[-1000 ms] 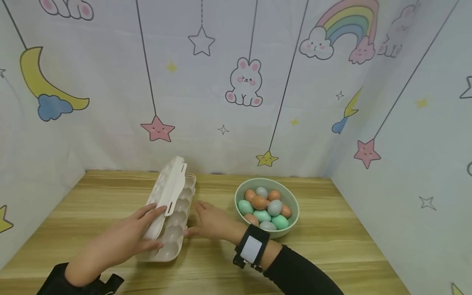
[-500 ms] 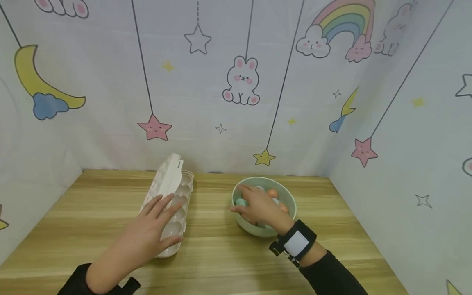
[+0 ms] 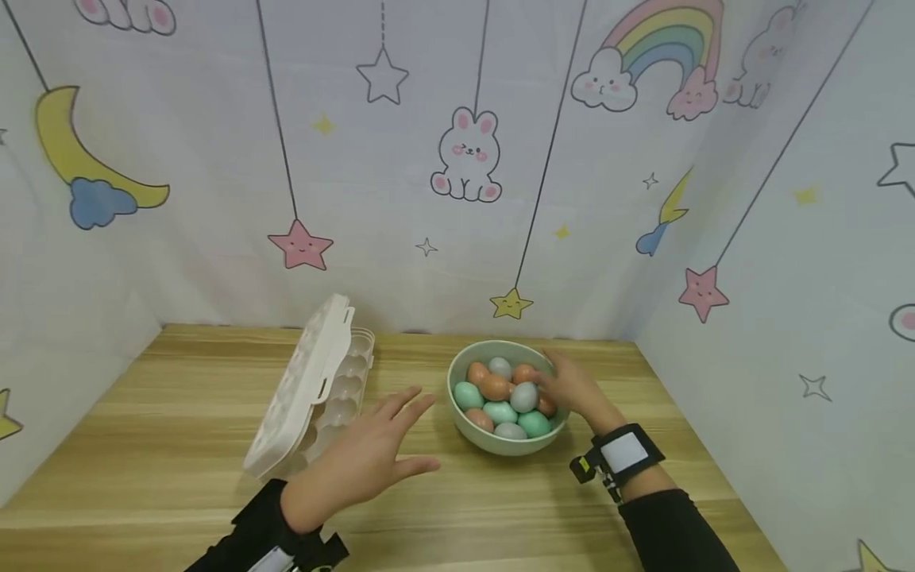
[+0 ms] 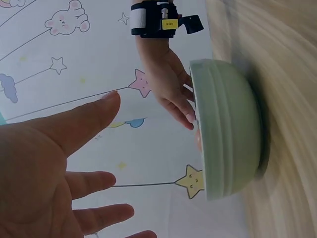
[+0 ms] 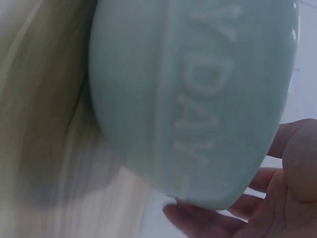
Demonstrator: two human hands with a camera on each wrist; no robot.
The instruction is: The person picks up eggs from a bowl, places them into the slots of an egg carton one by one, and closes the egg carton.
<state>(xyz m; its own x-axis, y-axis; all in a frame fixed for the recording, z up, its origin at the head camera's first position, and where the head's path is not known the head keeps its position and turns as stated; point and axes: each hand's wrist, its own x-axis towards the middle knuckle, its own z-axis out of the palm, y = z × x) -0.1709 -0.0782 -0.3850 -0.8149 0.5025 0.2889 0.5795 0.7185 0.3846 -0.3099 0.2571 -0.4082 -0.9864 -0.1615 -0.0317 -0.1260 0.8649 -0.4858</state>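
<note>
A pale green bowl [image 3: 468,421] holds several brown, grey and mint-green eggs [image 3: 500,412]. My right hand [image 3: 574,387] grips the bowl's right rim; in the right wrist view the fingers [image 5: 208,220] lie along the outside wall, while the thumb reaches over the rim. Raised lettering shows on that wall. My left hand [image 3: 372,447] hovers between carton and bowl, fingers spread and nothing in the palm. Behind it stands a white egg carton [image 3: 307,377], its lid tilted up to the left. The carton's visible cups hold no eggs, and its near end is partly hidden by my left hand and wrist.
Everything stands on a wood-grain table [image 3: 457,508]. A white printed cloth [image 3: 386,175] with stars, rabbits and a rainbow hangs behind the table and along both sides. Each wrist wears a black strap [image 3: 629,457].
My right hand has gone from the carton's side across the bowl to its right rim. My left hand has let go of the carton lid and moved right, toward the bowl.
</note>
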